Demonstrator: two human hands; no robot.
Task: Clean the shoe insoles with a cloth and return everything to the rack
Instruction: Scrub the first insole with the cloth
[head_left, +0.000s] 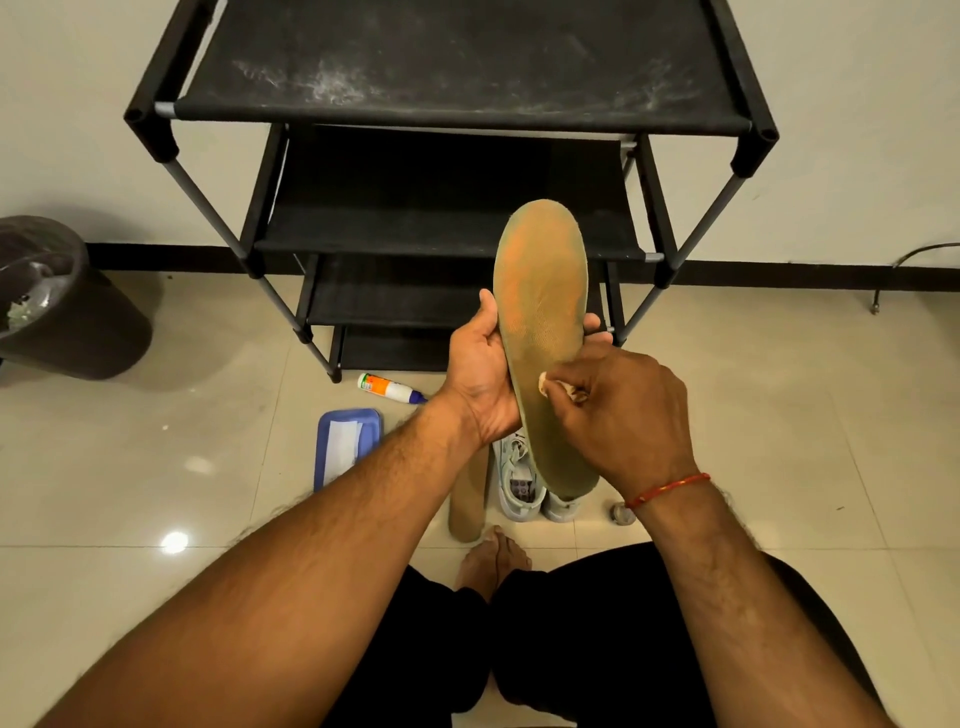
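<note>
Before the rack (457, 67), left fingers (592, 326) grip one insole (540, 291), right fingers (589, 370) pinch one cloth (544, 383).

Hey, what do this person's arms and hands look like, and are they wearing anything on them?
The left hand and right hand are bare, with no gloves or watch. No sleeves reach into view. A red thread bracelet circles the right wrist.

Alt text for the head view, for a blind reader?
Left hand holds a tan insole before a black shoe rack; right hand presses a small cloth on it. Shoes, a second insole, bottle and blue tray lie below.
</note>
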